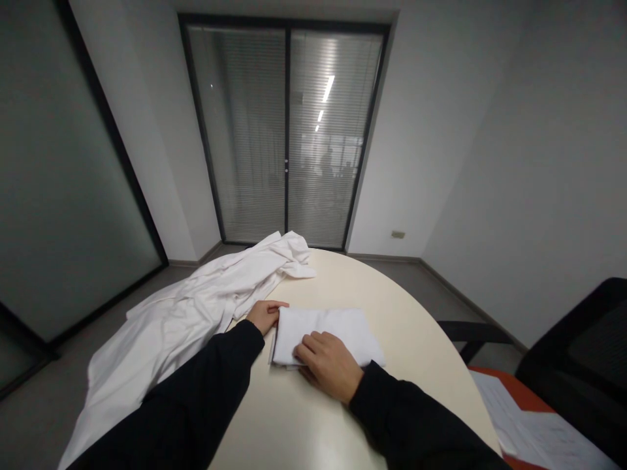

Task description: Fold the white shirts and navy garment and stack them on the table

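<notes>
A white cloth (328, 323), folded into a flat rectangle of several layers, lies in front of me on the round table (294, 418). At its far left corner is my left hand (265, 314), fingers pressed together and closed on the edge. My right hand (329, 363) bends over the near edge of the cloth with its fingers curled, closed on the fabric; part of the thumb side is hidden beneath the hand. To the left, a large crumpled white cloth (196, 313) spreads over the table and hangs off its side, partly behind my left sleeve.
A black office chair (578, 352) stands at the right. Papers (519, 418) lie over something orange-red (526, 390) on it. Beyond the table is a glass partition with blinds (245, 130); a frosted glass panel (63, 176) is at the left.
</notes>
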`<action>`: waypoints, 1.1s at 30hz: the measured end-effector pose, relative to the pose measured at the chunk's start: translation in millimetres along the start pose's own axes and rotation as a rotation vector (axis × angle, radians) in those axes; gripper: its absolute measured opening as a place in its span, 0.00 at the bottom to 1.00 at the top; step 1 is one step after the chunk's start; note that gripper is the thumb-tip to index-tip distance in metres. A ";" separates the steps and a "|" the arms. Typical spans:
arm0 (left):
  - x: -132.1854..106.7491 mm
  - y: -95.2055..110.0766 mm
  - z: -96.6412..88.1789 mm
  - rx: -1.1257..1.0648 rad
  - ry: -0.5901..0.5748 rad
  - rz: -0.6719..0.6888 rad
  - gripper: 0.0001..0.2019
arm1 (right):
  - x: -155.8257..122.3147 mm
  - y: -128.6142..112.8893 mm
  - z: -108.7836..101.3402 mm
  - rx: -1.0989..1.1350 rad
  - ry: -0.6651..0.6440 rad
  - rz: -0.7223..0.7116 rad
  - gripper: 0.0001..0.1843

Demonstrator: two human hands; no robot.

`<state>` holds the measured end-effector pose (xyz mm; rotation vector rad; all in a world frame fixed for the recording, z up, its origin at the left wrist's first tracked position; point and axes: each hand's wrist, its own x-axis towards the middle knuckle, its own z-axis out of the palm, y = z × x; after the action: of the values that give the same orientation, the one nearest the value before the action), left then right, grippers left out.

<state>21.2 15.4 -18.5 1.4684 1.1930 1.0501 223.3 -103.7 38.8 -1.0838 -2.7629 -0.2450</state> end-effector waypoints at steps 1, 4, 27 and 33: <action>-0.6 2.3 -0.2 0.018 0.025 0.012 0.13 | 0.8 -1.6 0.5 0.004 -0.005 -0.001 0.03; -6.2 14.1 1.8 0.061 0.151 0.094 0.14 | 1.6 -5.6 1.9 0.068 -0.010 -0.006 0.05; -60.4 18.4 32.0 1.063 -0.311 0.672 0.41 | -15.6 38.7 26.8 0.214 -0.072 0.657 0.44; -52.2 14.4 28.4 1.103 -0.299 0.646 0.41 | -21.6 43.9 14.7 0.272 -0.106 0.509 0.39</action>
<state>43.1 -41.5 -12.8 2.8862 1.1288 0.4628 267.6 -83.1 24.0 -1.6940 -2.3940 0.2512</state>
